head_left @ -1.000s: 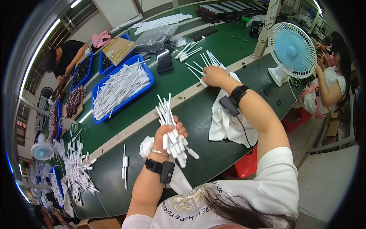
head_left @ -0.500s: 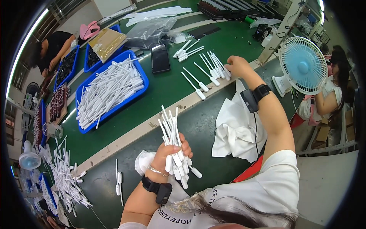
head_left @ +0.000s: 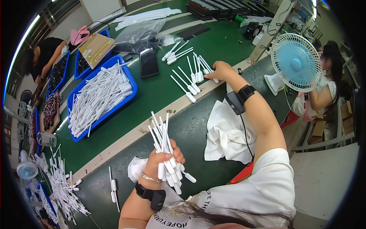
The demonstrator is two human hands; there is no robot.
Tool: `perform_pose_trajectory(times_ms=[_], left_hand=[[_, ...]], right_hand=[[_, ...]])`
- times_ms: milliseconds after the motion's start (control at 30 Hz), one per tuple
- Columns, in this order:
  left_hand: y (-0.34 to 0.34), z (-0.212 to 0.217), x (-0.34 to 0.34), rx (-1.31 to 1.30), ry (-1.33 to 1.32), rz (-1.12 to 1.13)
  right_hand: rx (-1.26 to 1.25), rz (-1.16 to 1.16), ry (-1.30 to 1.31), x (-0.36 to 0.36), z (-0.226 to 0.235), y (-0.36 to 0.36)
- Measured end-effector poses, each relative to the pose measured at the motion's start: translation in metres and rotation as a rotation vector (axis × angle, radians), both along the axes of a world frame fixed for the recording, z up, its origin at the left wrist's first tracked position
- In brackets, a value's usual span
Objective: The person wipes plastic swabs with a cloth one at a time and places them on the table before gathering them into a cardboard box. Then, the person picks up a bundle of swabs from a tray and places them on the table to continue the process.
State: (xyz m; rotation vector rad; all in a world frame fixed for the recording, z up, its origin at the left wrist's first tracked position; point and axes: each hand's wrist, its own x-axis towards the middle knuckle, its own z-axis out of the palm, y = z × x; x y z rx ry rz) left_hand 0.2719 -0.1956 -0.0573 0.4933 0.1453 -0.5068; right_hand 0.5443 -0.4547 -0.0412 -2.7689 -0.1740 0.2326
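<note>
Upright in my left hand (head_left: 164, 160) is a bunch of white plastic sticks (head_left: 169, 170), each with a thin stem and a thicker oval end; the fingers wrap around them, thin stems pointing up. Farther right, my right hand (head_left: 223, 72) is at the end of a loose row of the same sticks (head_left: 198, 75) along the bench's pale edge strip. Its thumb and fingers are closed at the rightmost sticks; how many they grip is hidden. Two loose sticks (head_left: 113, 189) lie left of my left forearm.
A blue tray (head_left: 133, 91) heaped with sticks stands left of a black phone (head_left: 149, 63). Another stick pile (head_left: 63, 187) spreads at lower left. White cloth (head_left: 228, 133) lies below my right arm. A fan (head_left: 296, 63) stands at right; two other people sit around.
My right hand has moved left along the row, and the sticks there sit closer together. The left hand still holds its bunch. The whole view has shifted slightly.
</note>
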Motion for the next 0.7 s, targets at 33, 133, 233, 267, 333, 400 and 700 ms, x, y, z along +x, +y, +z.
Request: perform_pose_trajectory(times_ms=[33,133,233,267,333,400,700], left_hand=[[-0.001,0.0,0.0,0.002,-0.003,-0.004],[-0.001,0.001,0.0,-0.002,0.0,-0.006],[0.001,0.001,0.0,0.0,0.001,-0.005],[0.001,0.001,0.0,0.002,0.001,-0.005],[0.002,0.002,0.0,0.004,-0.002,-0.003],[0.0,0.002,0.001,0.001,-0.001,-0.007],[0.002,-0.001,0.0,0.001,-0.021,-0.015]], right_hand=[[-0.003,0.002,0.0,0.002,-0.002,-0.003],[0.222,-0.059,0.097,0.008,-0.009,-0.009],[0.109,-0.042,0.146,0.011,-0.006,-0.005],[0.054,-0.034,0.169,0.012,-0.004,-0.003],[0.088,-0.046,0.145,0.018,-0.007,-0.006],[0.157,-0.074,0.102,0.02,-0.007,-0.006],[-0.065,0.039,-0.126,0.007,0.011,0.045]])
